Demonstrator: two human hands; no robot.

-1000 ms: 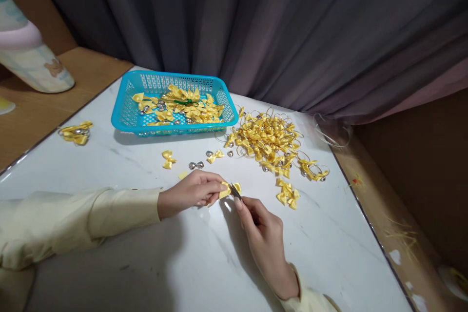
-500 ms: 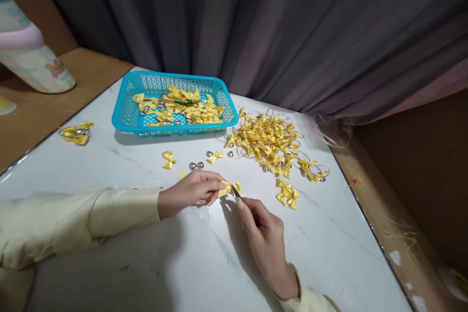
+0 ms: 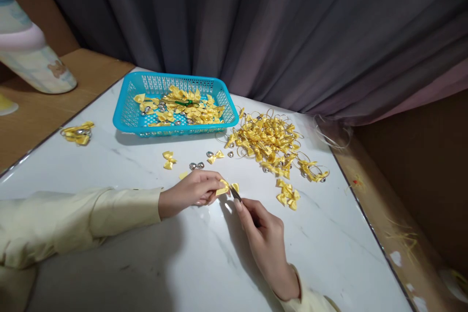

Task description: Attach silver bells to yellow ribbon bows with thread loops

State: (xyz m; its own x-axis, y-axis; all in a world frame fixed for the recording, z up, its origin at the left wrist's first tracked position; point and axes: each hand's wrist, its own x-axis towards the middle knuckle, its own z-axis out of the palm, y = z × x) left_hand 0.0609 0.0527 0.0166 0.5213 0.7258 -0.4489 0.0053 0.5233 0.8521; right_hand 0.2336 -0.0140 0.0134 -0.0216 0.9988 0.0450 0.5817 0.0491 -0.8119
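Observation:
My left hand [image 3: 199,187] pinches a yellow ribbon bow [image 3: 223,187] above the white table. Dark metal tweezers [image 3: 235,194] are gripped in my right hand [image 3: 263,239], their tips at the middle of that bow. Just beyond my left fingers lie a pair of silver bells [image 3: 196,165] and a flat yellow ribbon piece [image 3: 183,175]. Farther off are a loose bow [image 3: 168,160] and another bow [image 3: 215,156] with a bell beside it. My right palm and part of the tweezers are hidden.
A blue basket [image 3: 175,131] with bows and bells stands at the back. To its right spreads a heap of yellow bows [image 3: 268,141] on thin cords. Several bows [image 3: 287,194] lie nearer me. A cup [image 3: 54,66] stands at left; a dark curtain [image 3: 219,14] hangs behind.
The tweezers' tips have shifted slightly left, further onto the middle of the bow, and two prongs now show. Both hands have barely moved.

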